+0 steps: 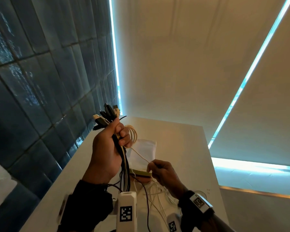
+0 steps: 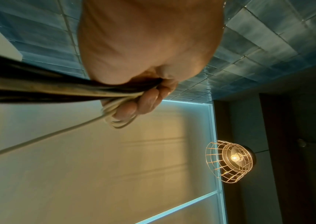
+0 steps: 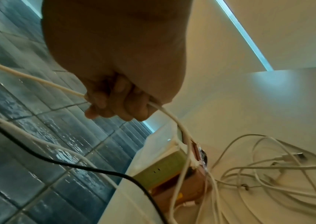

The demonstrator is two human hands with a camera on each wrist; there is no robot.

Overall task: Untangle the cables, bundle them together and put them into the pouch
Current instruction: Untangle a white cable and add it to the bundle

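The cables (image 1: 124,158) are a mix of black and cream-white leads, gathered into one bundle with the plug ends (image 1: 105,114) fanning out at the top, left of centre in the head view. The left hand (image 1: 107,148) is closed in a fist round this bundle, holding it upright above the white table (image 1: 182,148); several cream loops (image 1: 132,134) wrap round its fingers. One white cable (image 1: 141,155) runs taut from those loops down to the right hand (image 1: 164,173), lower centre, whose fingers are curled round it. More loose white cables (image 3: 268,174) lie tangled on the table at the lower right of the right wrist view. One pale pouch (image 1: 142,154) lies flat on the table behind both hands.
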